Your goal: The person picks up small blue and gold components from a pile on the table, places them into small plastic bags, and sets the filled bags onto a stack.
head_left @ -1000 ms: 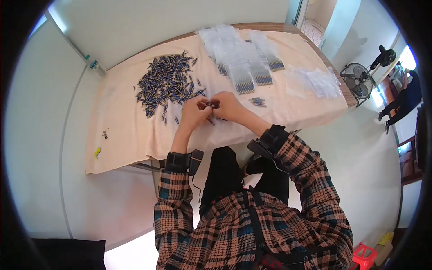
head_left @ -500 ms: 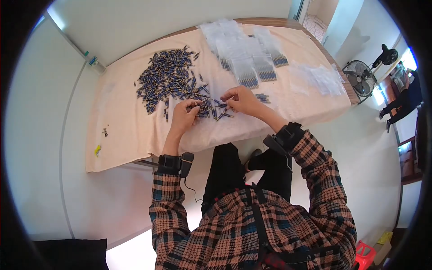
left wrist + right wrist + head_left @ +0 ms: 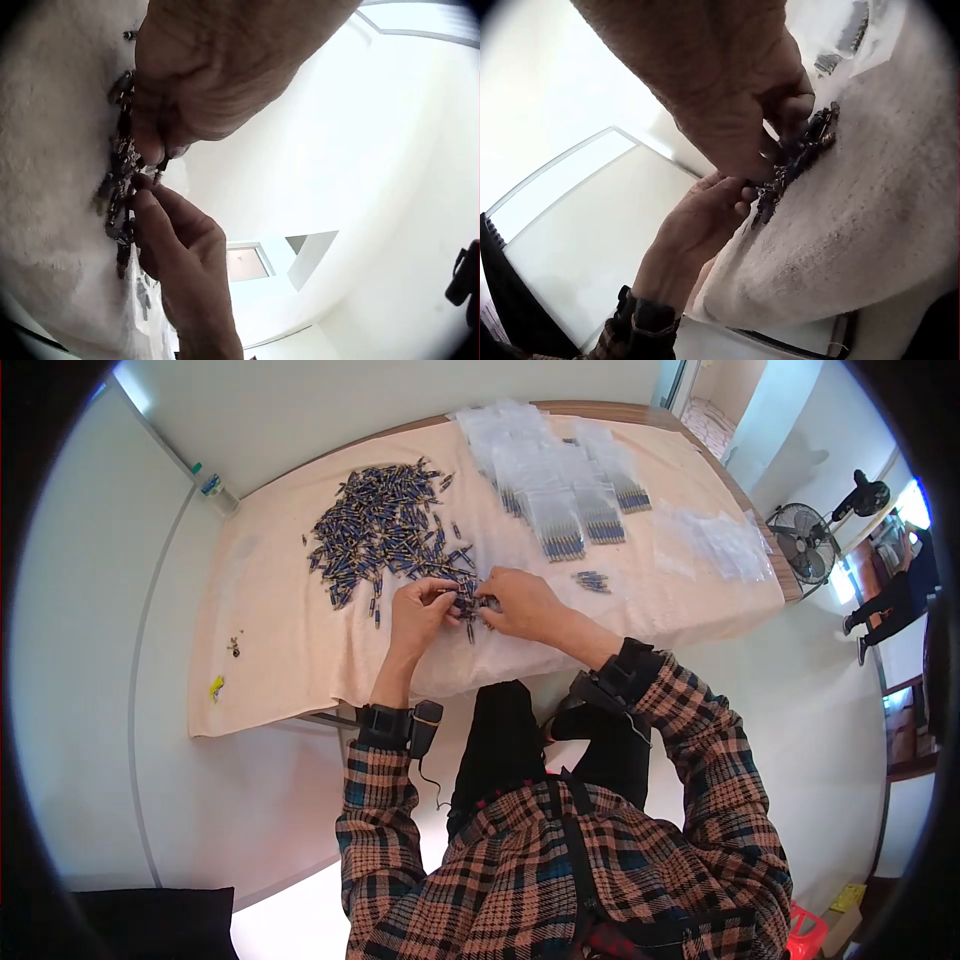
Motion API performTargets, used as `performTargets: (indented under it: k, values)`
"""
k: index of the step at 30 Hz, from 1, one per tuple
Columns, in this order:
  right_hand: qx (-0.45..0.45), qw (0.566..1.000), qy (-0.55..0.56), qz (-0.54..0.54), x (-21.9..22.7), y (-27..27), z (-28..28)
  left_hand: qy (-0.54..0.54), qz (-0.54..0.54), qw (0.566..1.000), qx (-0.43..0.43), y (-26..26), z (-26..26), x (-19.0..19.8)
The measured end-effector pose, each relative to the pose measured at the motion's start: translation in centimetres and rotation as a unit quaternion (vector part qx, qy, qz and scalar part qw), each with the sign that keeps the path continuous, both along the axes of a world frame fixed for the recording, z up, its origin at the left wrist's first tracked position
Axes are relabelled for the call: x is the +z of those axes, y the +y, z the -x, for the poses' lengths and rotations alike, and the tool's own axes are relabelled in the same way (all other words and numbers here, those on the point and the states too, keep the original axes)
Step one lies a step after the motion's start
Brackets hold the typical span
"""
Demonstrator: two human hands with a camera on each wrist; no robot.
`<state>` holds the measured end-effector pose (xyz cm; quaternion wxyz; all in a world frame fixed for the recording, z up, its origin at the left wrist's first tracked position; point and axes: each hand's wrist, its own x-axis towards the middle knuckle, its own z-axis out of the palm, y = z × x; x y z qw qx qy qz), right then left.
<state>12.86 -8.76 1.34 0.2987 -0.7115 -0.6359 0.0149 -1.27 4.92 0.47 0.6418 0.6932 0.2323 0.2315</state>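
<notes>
Pile of small parts (image 3: 375, 525): blue bodies look like plastic, gold-coloured ends look like metal, slight shine. Under the pile, towel (image 3: 270, 650): matt cloth, rough fuzzy nap in both wrist views. Beyond the pile, table edge (image 3: 620, 412): brown wood look, smooth. Right of the pile, filled bags (image 3: 545, 490): thin see-through plastic, glossy, hazy where stacked. Farther right of the pile, flat bags (image 3: 725, 545): same film, wrinkled, shiny. Well right of the pile, fan (image 3: 803, 545): guard looks like metal wire. On the wearer's side of the pile, sleeves (image 3: 712, 745): matt woven plaid cloth.
</notes>
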Motion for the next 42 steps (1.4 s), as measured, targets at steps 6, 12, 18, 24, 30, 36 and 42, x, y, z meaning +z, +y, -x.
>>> performTargets:
  k: [6, 12, 18, 24, 30, 36, 42]
  values:
    - [0.023, 0.980, 0.193, -0.044, -0.1, 0.8, -0.2, -0.071, 0.071, 0.994, -0.035, -0.1, 1.2, 0.8]
    - [0.075, 0.881, 0.462, -0.060, 1.5, -0.3, 1.0, -0.100, 0.096, 0.990, -0.028, -1.4, 0.6, 1.9]
    - [0.030, 0.853, 0.519, -0.051, 2.8, -1.9, 0.3, -0.116, 0.083, 0.989, -0.028, -2.6, -0.8, 2.6]
    - [0.004, 0.829, 0.558, -0.046, 2.5, -2.4, -0.7, -0.103, 0.072, 0.991, -0.051, -3.2, -1.8, 2.6]
    - [0.001, 0.942, 0.328, -0.068, 0.8, -1.5, -1.3, -0.031, -0.023, 0.998, -0.045, -3.0, -1.9, 1.9]
    - [0.050, 0.990, 0.129, -0.028, 2.7, -2.1, -1.4, 0.005, -0.023, 0.995, -0.099, -2.6, -1.3, 2.4]
    - [0.005, 0.906, 0.421, -0.041, 2.7, -2.8, -2.0, -0.101, 0.162, 0.981, -0.030, -2.4, -0.9, 2.3]
